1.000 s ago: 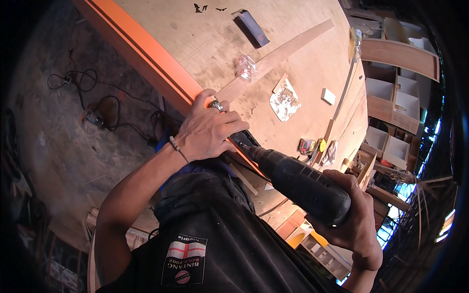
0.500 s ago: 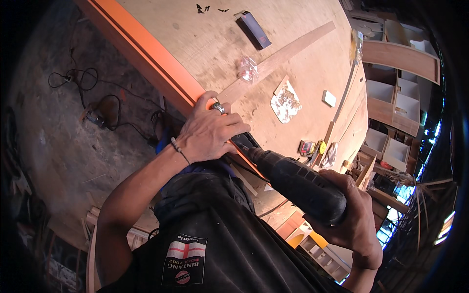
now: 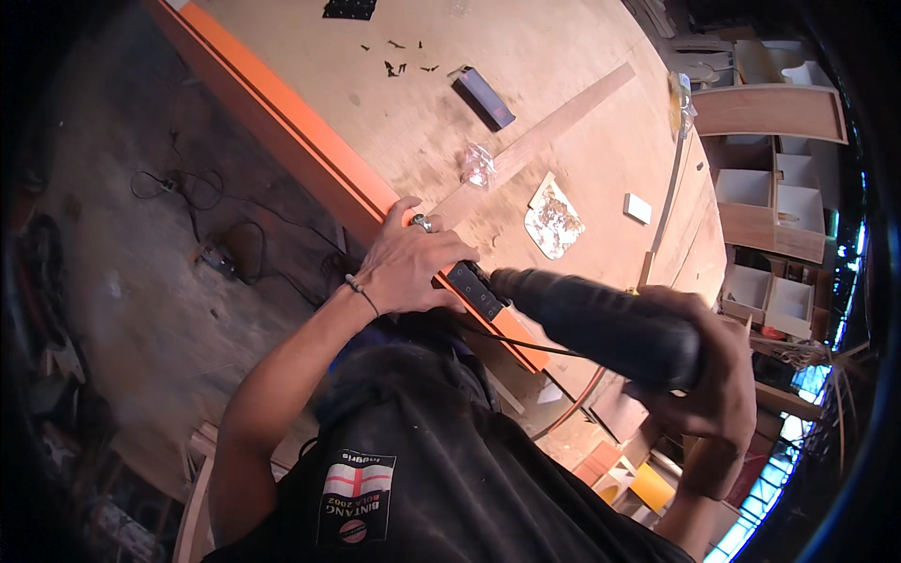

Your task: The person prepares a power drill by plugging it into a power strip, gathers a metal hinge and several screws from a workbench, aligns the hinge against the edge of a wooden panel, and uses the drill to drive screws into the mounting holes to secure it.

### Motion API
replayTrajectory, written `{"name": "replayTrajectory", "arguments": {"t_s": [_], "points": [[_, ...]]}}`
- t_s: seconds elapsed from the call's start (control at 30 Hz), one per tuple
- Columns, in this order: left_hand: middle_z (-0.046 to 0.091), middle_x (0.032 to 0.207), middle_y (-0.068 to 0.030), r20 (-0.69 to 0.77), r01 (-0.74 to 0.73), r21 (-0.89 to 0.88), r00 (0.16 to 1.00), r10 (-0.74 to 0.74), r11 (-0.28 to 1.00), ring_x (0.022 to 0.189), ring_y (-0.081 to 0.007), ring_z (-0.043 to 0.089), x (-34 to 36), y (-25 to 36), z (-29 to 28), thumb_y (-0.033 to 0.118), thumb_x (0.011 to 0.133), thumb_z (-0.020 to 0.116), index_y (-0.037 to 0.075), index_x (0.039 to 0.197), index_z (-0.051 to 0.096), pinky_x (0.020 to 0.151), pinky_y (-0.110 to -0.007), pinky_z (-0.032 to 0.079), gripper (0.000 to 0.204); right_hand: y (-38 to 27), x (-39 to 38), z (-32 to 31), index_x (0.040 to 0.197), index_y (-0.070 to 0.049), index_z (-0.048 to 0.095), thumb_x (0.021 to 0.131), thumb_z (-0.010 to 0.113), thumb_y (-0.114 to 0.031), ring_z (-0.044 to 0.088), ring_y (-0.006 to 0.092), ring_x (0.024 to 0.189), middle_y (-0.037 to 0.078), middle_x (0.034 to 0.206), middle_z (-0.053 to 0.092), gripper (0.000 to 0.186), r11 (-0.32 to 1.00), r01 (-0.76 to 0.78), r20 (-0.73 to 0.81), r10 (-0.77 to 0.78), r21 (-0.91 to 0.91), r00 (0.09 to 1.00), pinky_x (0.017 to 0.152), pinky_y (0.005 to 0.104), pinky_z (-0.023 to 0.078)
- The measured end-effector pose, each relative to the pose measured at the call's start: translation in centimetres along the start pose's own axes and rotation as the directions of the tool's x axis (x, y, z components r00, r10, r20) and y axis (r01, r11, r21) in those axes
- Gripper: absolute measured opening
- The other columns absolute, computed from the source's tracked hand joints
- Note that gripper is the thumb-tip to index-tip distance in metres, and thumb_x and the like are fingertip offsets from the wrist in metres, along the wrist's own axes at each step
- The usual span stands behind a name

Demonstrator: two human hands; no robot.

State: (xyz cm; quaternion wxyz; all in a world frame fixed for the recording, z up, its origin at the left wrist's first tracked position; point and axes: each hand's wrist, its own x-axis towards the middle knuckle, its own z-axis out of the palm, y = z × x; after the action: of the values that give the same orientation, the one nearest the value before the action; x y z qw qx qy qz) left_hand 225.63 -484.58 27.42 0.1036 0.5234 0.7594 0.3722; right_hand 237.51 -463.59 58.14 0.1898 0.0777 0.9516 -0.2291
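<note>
A long orange board (image 3: 314,141) runs diagonally from the upper left to the middle, along the edge of a wooden worktop (image 3: 404,113). My left hand (image 3: 408,263), wearing a ring and a bracelet, is wrapped over the board's edge. Just beside its fingertips, a black metal plate with several holes (image 3: 477,291) sits against the board near its lower end. In my right hand (image 3: 718,371) is a dark power drill (image 3: 605,324), slightly blurred. Its nose points left toward the plate; whether the tip touches it I cannot tell. A black cable passes beneath the drill.
On the worktop lie a dark narrow box (image 3: 484,98), a wooden strip (image 3: 563,122), a clear plastic bag (image 3: 479,166), a shiny sheet (image 3: 554,223), a small white box (image 3: 637,207) and black scraps (image 3: 394,68). Tangled cables (image 3: 197,188) trail across the floor; wooden cabinets (image 3: 770,188) stand right.
My right hand has drawn the drill to the right, away from my left hand, uncovering more of the black plate and board end. My left hand keeps its hold. The whole view has shifted slightly.
</note>
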Motion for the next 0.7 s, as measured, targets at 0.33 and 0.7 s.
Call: {"name": "replayTrajectory", "arguments": {"t_s": [0.33, 0.7], "points": [[0.076, 0.092, -0.0023, 0.092, 0.362, 0.225, 0.917, -0.389, 0.905, 0.102, -0.0226, 0.066, 3.5, 3.5, 1.2, 0.057, 0.069, 0.086, 0.016, 0.091, 0.081, 0.119, -0.051, 0.021, 0.046, 11.9, -8.8, 10.7, 0.14, 0.009, 0.044, 0.069, 0.085, -0.039, 0.072, 0.0225, 0.072, 0.019, 0.098, 0.068, 0.095, 0.404, 0.146, -0.34, 0.467, 0.903, 0.816, 0.061, 0.032, 0.061], [0.073, 0.088, 0.0009, -0.048, 0.268, 0.019, 0.963, -0.267, 0.963, 0.097, -0.0166, 0.067, 1.9, 0.5, -0.5, 0.037, 0.085, 0.08, 0.014, 0.091, 0.078, 0.119, -0.05, 0.022, 0.024, 14.8, -8.1, 20.1, 0.14, 0.003, 0.043, 0.087, 0.077, -0.022, 0.074, 0.0258, 0.075, 0.026, 0.108, 0.068, 0.068, -0.246, 0.368, -0.181, 0.554, 0.897, 0.812, 0.068, 0.0381, 0.066]]}}
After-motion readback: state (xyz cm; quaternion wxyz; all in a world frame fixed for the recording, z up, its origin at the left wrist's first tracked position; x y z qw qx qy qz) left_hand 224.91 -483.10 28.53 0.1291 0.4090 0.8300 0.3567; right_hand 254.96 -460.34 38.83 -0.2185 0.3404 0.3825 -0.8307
